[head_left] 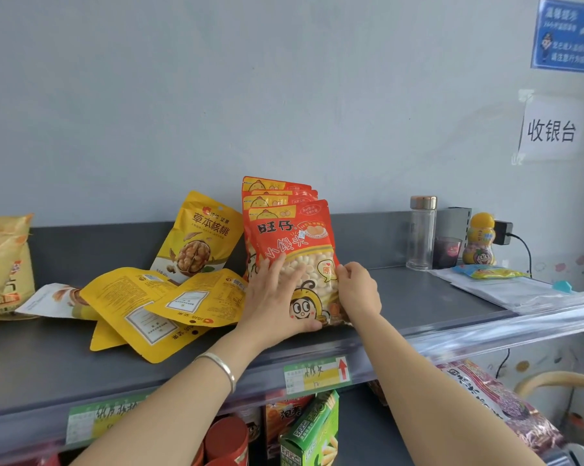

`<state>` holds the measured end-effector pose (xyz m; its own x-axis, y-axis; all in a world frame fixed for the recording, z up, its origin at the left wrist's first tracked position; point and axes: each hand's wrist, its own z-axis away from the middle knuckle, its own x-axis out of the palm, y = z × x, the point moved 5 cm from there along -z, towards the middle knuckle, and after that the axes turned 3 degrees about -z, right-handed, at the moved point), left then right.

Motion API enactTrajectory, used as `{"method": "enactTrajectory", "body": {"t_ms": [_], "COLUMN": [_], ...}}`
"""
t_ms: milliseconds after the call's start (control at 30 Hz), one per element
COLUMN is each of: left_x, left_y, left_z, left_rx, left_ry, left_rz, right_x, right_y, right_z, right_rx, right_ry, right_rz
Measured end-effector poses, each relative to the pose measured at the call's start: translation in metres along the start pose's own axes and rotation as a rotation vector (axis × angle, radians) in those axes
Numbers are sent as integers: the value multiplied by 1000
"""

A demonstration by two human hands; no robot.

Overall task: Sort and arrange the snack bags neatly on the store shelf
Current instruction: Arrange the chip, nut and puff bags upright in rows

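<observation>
Together, our hands hold the front red snack bag (294, 243) upright at the middle of the grey shelf (418, 290): our left hand (277, 297) presses flat, fingers straight; our right hand (357, 290) pinches its right edge. Yellow walnut bags (139, 297) lie toppled at the shelf's left.

four red bags (294, 237), four yellow pouches (199, 243)

On the shelf (418, 290), mid-way: upright stack of bun bags (290, 237) — left hand (277, 297) on its front, right hand (359, 290) at its right edge. Left of the stack, walnut bag (199, 240) leaning at the back; before it, pouches (156, 304) lying flat. Far right, at the back — bottle (422, 233).
</observation>
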<state>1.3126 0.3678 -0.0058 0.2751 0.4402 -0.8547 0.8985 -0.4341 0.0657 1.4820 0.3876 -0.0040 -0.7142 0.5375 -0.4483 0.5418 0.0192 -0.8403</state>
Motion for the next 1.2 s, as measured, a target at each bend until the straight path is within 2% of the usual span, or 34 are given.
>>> {"method": "enactTrajectory", "body": {"t_ms": [133,333,467,633,733,833,1000,1100,1200], "left_x": [-7,-32,-53,-76,-86,-93,-96,-94,-88], "left_y": [4,12,-17,-86,-129,-163,-219,-239,-252], "left_z": [2,11,23,46,60,71,81,76,69], "left_rx": [31,83,72,-106,-200,-270,-363,-340,-287], "left_ry": [22,184,221,188,179,175,129,88,17], "left_rz": [-97,18,55,37,41,55,57,52,-8], "right_x": [-8,-10,15,58,90,120,154,171,190], "right_y": [-10,-50,-82,-115,-129,-139,-160,-171,-174], "right_z": [9,37,60,89,99,100,96,92,88], "right_rx": [-117,-492,-737,-916,-942,-874,-758,-716,-662], "right_ry": [56,198,96,-38,-183,-356,-408,-437,-540], "right_rz": [2,181,221,242,312,364,376,417,501]}}
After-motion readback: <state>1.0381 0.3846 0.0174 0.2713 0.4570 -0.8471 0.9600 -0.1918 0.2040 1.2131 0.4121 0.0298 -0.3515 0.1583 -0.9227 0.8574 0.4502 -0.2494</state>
